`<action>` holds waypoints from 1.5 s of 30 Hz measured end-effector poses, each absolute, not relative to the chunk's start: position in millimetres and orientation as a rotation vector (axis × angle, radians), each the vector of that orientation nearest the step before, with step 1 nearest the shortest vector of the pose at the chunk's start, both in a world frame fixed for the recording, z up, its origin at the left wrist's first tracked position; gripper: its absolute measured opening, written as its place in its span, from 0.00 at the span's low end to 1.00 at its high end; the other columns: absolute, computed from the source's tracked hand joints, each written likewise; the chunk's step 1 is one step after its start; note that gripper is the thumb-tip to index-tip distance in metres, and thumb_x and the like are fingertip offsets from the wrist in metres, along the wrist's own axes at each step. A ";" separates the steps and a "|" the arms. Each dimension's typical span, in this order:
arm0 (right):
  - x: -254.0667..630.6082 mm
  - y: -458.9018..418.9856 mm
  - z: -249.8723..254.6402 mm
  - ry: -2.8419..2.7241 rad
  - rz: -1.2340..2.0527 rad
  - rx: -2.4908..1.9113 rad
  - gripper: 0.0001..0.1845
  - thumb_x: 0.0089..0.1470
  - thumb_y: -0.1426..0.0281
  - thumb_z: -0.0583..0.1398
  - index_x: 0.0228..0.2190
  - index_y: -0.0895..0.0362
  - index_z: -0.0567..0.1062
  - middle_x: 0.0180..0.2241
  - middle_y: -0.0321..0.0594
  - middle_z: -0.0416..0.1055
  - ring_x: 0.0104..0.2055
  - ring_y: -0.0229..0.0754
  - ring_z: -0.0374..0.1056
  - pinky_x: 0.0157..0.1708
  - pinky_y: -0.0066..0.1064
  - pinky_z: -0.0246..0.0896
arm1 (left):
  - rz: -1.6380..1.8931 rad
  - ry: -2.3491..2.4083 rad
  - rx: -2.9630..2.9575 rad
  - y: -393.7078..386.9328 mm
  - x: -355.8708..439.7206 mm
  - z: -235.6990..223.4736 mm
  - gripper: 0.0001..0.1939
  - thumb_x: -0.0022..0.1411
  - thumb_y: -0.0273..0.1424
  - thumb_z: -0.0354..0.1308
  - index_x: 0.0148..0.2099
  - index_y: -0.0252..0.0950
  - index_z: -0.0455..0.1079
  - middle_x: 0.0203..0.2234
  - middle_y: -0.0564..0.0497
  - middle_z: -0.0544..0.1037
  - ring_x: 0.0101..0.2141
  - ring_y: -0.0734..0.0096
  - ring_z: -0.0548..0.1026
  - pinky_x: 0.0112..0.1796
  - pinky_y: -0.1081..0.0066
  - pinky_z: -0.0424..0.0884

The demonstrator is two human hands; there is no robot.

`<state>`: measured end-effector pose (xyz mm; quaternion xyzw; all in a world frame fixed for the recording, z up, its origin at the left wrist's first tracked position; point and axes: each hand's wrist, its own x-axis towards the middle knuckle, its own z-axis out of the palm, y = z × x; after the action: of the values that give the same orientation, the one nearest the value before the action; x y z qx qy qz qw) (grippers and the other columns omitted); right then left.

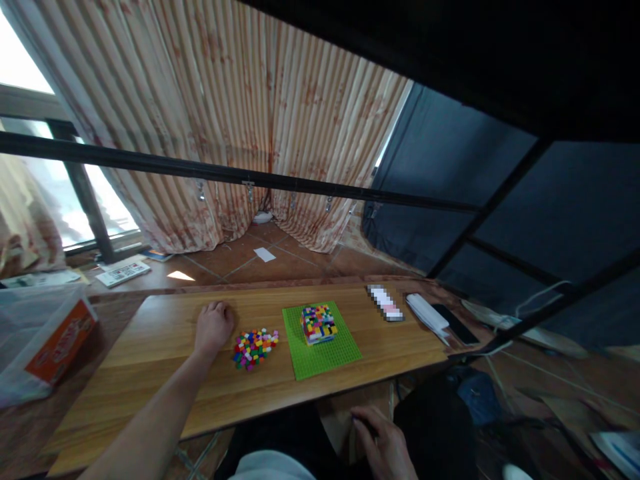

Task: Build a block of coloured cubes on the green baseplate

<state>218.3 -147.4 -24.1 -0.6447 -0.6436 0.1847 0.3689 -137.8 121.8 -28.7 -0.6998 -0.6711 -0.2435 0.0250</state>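
My left hand rests on the wooden table with its fingers curled under and closed, so anything inside them is hidden. Just right of it lies a loose heap of small coloured toy bricks. A green baseplate lies further right, bearing a block built of many-coloured bricks. Below the table's near edge, over my lap, is my right hand. Its thumb and forefinger come together in a pinch near a tiny dark spot that I cannot make out.
Along the table's right end lie a phone-like object with a blurred screen, a white folded item and a black flat item. A clear plastic bin stands at the left. A dark metal bar crosses before the curtains.
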 end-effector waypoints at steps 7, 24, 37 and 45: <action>226.3 -142.4 -17.7 -1.491 0.495 -1.703 0.15 0.60 0.58 0.57 0.37 0.52 0.81 0.36 0.43 0.79 0.39 0.47 0.76 0.40 0.35 0.73 | -0.712 -2.082 -2.185 119.3 -136.6 -27.5 0.18 0.63 0.30 0.43 0.43 0.34 0.74 0.43 0.40 0.77 0.45 0.54 0.72 0.49 0.59 0.67; 247.8 -21.2 40.1 -1.754 0.535 -1.502 0.15 0.59 0.59 0.57 0.36 0.54 0.81 0.37 0.43 0.76 0.37 0.45 0.73 0.37 0.35 0.69 | -0.703 -2.165 -2.136 117.2 -131.0 -31.0 0.17 0.62 0.27 0.46 0.45 0.35 0.74 0.45 0.42 0.77 0.47 0.56 0.71 0.51 0.60 0.67; 237.0 33.7 4.1 -1.750 0.497 -1.357 0.12 0.57 0.58 0.61 0.32 0.49 0.83 0.47 0.44 0.70 0.50 0.49 0.67 0.51 0.47 0.62 | -0.777 -2.111 -2.151 116.7 -131.4 -32.9 0.13 0.62 0.27 0.46 0.41 0.36 0.72 0.42 0.43 0.76 0.47 0.57 0.71 0.52 0.59 0.68; 242.4 44.3 -3.4 -1.691 0.664 -1.323 0.09 0.56 0.61 0.62 0.34 0.48 0.82 0.50 0.42 0.68 0.53 0.49 0.66 0.54 0.47 0.60 | -0.789 -2.102 -2.138 116.4 -130.8 -33.1 0.13 0.62 0.29 0.47 0.42 0.36 0.72 0.44 0.42 0.76 0.47 0.54 0.71 0.51 0.56 0.69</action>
<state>242.4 44.3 -3.4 -0.5307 -0.6785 0.2665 0.4324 -130.8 116.4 -33.1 -0.6894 -0.6779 -0.2545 0.0209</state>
